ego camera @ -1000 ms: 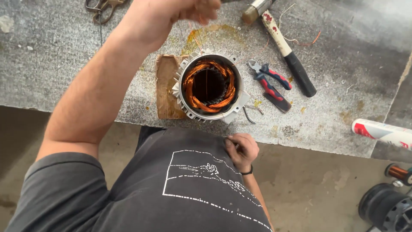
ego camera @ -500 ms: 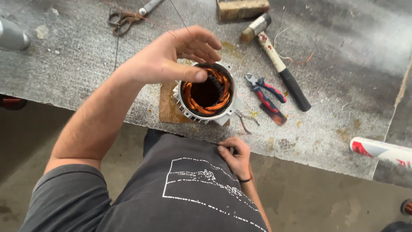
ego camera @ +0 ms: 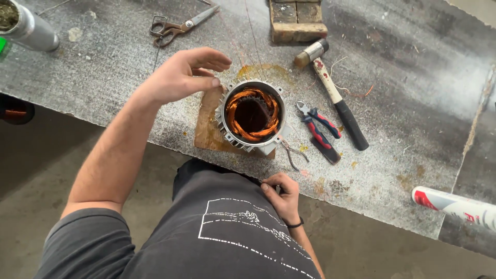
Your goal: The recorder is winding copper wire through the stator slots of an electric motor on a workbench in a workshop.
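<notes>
Your left hand (ego camera: 183,75) is hovering loose-fingered just left of the upright stator (ego camera: 251,114) — nearer than your right hand (ego camera: 280,196), pinching thin wire.

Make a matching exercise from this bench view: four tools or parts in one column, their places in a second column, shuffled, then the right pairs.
Things:
1. scissors
2. mallet
3. pliers
4. motor stator

Places:
A. between the stator and the mallet's black grip
B. on a brown scrap at the bench's near edge, copper windings inside
C. far side of the bench, beyond the left hand
D. head near the wooden block, handle running toward the near right

Pairs: 1-C, 2-D, 3-A, 4-B
</notes>
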